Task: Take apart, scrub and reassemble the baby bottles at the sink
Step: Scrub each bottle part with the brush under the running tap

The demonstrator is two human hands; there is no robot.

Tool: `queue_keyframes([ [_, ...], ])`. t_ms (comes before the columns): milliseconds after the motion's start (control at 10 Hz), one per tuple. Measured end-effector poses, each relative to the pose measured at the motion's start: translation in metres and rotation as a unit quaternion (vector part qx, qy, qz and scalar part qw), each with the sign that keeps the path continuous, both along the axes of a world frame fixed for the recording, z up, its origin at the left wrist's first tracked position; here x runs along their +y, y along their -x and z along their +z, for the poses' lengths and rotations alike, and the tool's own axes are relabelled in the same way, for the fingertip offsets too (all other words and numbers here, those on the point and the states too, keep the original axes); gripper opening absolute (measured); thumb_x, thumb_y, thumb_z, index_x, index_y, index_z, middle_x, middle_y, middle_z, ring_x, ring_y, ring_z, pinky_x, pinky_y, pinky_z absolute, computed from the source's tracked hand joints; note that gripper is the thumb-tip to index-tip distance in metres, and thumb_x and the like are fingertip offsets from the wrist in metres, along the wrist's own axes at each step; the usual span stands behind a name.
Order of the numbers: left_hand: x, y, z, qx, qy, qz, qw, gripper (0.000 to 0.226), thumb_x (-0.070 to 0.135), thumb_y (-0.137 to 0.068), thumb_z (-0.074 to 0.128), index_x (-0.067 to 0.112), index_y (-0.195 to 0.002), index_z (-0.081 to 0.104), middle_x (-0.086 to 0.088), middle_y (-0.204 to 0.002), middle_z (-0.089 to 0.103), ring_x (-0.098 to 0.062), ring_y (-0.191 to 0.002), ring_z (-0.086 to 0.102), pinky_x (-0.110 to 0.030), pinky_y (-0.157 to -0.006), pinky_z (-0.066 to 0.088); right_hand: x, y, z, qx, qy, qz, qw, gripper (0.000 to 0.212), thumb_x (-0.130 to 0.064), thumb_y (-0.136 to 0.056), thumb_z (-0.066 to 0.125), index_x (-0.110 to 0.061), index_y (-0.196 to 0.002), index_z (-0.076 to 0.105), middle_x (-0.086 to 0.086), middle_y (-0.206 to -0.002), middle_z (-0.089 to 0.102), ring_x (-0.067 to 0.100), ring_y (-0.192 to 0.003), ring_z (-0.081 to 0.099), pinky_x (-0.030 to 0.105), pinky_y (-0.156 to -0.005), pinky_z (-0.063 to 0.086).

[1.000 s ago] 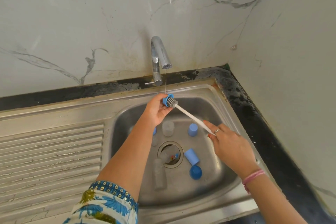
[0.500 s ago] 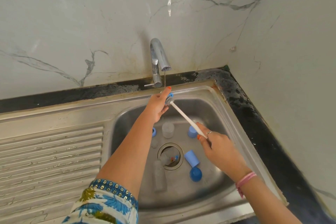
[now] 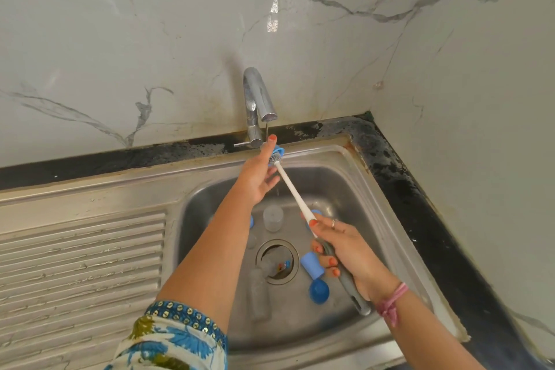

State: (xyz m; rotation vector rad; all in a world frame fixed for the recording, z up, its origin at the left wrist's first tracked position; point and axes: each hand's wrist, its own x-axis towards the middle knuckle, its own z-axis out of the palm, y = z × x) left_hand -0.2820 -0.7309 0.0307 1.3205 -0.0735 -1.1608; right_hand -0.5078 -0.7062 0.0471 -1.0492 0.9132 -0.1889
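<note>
Single head-worn wide view, looking steeply down, close over the sink [image 3: 372, 189], facing the wall corner

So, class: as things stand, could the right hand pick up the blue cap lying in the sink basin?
Probably not yet: the blue cap lies uncovered just beside the right hand, but its fingers grip the brush.

White veined marble walls [image 3: 150, 39] — corner, black stained counter edge [image 3: 414, 195].

**At the sink, one blue ring under the tap**

My left hand [image 3: 259, 175] pinches a blue ring [image 3: 277, 151] beneath the tap [image 3: 259, 99]. My right hand [image 3: 345, 252] grips the brush [image 3: 292, 189], bristles against the ring. Blue caps lie in the sink [image 3: 354, 189].
</note>
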Motion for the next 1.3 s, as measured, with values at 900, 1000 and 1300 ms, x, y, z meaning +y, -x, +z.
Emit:
queue_keyframes([
  [900,0.002,-0.002,0.002,0.144,0.091,0.027,0.985,0.019,0.032,-0.084,0.07,0.016,-0.089,0.061,0.001,-0.079,0.065,-0.009,-0.064,0.061,-0.03,-0.075,0.053,-0.014,-0.002,0.005,-0.139,-0.271,0.026,0.952,0.036,-0.024,-0.092,0.058,-0.022,-0.127,0.064,-0.002,-0.063,0.04,0.003,-0.039,0.03,0.014,-0.033,0.028],
  [1000,0.001,-0.005,0.002,0.023,0.011,0.006,1.0,0.034,0.046,-0.081,0.073,0.015,-0.093,0.064,-0.003,-0.086,0.06,-0.011,-0.076,0.057,-0.025,-0.069,0.054,-0.011,0.001,0.003,-0.08,-0.114,0.051,0.989,0.031,-0.028,-0.094,0.057,-0.029,-0.124,0.065,-0.001,-0.063,0.042,0.005,-0.042,0.033,0.018,-0.036,0.035],
  [1300,-0.002,-0.002,0.015,0.067,0.018,0.017,0.997,0.014,0.024,-0.086,0.068,0.015,-0.089,0.057,-0.006,-0.076,0.061,-0.015,-0.069,0.064,-0.042,-0.091,0.051,-0.006,0.001,-0.011,0.177,0.348,0.127,0.912,0.034,-0.043,-0.101,0.042,-0.038,-0.133,0.051,-0.005,-0.062,0.043,0.007,-0.048,0.039,0.021,-0.044,0.035],
])
